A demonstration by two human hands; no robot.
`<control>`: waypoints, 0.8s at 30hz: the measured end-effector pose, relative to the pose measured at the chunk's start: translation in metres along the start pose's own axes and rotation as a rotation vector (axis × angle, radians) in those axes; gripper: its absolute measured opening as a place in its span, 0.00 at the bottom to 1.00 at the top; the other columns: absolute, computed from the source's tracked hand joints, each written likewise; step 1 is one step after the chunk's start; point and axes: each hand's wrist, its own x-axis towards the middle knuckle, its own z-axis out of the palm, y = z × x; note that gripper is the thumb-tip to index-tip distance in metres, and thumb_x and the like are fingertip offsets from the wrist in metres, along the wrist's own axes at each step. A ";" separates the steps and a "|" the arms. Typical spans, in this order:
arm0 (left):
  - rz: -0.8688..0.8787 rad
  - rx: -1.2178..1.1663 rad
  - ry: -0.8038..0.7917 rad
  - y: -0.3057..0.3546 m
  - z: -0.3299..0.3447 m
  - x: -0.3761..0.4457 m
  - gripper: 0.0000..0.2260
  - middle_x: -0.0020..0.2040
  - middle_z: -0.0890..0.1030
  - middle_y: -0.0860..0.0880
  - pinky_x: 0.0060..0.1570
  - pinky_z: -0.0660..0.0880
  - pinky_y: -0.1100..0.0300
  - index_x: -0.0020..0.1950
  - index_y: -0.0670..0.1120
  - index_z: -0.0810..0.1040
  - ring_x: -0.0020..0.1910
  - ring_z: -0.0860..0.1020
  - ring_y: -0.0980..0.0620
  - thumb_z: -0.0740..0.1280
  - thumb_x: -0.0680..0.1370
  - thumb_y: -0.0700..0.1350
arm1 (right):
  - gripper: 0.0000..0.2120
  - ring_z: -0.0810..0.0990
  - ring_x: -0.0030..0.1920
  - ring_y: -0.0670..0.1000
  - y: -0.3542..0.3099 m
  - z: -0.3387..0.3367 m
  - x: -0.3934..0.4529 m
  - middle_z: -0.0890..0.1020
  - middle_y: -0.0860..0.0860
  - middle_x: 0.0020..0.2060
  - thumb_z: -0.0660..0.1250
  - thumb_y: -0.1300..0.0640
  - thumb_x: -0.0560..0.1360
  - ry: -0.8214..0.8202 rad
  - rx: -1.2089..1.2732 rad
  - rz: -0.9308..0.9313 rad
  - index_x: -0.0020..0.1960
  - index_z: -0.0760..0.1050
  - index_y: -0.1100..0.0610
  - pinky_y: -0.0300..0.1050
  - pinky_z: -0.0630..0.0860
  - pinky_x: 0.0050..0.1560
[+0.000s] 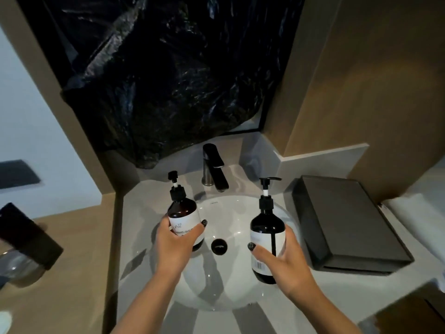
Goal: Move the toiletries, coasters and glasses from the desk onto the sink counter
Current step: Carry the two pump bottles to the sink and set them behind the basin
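Observation:
Two dark pump bottles with white labels are held upright above the white sink basin. My left hand grips the left pump bottle round its lower body, over the basin's left side. My right hand grips the right pump bottle from its right side, over the basin's right rim. The sink counter surrounds the basin. No coasters are in view.
A black faucet stands behind the basin. A dark grey box lies on the counter at right, a white cloth beyond it. Black plastic sheeting covers the mirror. At far left sit a dark object and clear glassware.

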 end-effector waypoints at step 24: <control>0.037 0.062 0.271 -0.030 0.003 0.163 0.28 0.56 0.79 0.50 0.63 0.73 0.50 0.59 0.55 0.72 0.57 0.77 0.49 0.77 0.65 0.34 | 0.26 0.83 0.46 0.45 -0.017 0.012 0.108 0.85 0.45 0.45 0.76 0.65 0.67 -0.183 0.154 0.041 0.57 0.72 0.45 0.46 0.75 0.51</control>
